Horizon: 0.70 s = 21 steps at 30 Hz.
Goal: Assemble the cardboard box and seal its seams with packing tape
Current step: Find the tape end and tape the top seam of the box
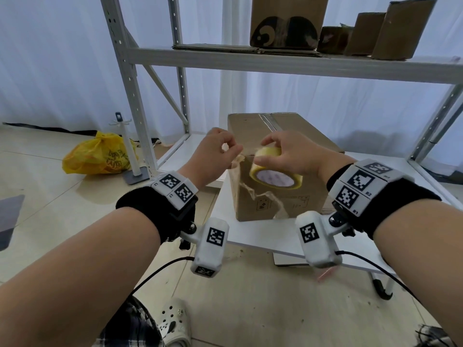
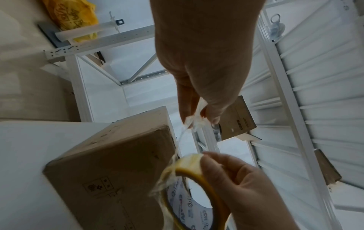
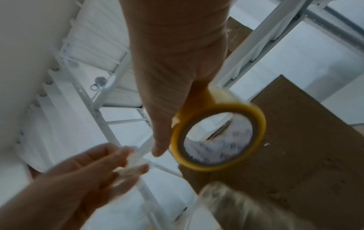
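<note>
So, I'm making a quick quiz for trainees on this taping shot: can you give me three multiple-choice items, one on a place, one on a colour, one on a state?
1. Where does the brown cardboard box stand?
A. on the low white platform
B. on the upper shelf
C. on the floor tiles

2. What colour is the plastic bag on the floor?
A. blue
B. yellow
C. black

3. What does the left hand do?
A. lies flat on the box
B. hangs idle
C. pinches the loose tape end

A: its base meets the platform.
B: plainly yellow.
C: the right hand grips the yellowish tape roll; the left's fingertips pinch the crumpled end.
</note>
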Available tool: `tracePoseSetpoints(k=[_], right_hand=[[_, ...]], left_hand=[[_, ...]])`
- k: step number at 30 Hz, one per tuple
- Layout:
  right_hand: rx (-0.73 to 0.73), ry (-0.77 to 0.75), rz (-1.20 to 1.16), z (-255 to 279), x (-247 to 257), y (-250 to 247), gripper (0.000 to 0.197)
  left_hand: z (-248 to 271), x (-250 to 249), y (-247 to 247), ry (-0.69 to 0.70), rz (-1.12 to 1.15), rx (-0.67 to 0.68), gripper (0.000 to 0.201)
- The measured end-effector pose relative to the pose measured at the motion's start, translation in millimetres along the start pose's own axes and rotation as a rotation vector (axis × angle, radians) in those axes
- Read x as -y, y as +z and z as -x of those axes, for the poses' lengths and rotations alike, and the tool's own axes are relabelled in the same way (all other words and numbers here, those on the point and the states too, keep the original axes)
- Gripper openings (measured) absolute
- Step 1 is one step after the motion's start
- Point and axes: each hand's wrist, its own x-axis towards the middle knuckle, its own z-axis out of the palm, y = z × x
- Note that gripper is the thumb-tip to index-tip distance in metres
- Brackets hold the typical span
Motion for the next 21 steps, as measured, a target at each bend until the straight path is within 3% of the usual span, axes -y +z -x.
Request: tracePoseSetpoints(k=[4,6,9,14,19,21], right_hand=[[-0.096,0.076,0.21,1.0,-8.7,1.6,0.051],[-0.049,0.06,0.178,3.0,-8.0,0.7,0.04],[0.029,-0.01,0.04,7.0,-4.8,-1.9,0.015],[0.045,-0.01,0.049,8.5,-10.2,-6.1,0.017],[-0.035,0.014,0.085,5.0,-20.8,1.1,0.025],[-0.075,0.023,0.08,4.3,-24.0,5.0,0.029]], left_hand=[[-1.4,-1.2,-1.2,0.047,-0.027,-0.049,0.019],[-3.0,-0.4,-3.4,0.031,-0.06,-0.084,0.021],[-4.7,3.1,-8.4,-0.097,-0.05,-0.102,0.023],[-4.6,18.3,-19.9,-0.161,0.044,-0.234,0.019],[0.9,14.0,-18.8,-0.137,0.155,-0.222,0.015],[0.4,9.4,-16.6,-0.142,0.188,-0.247,0.022]])
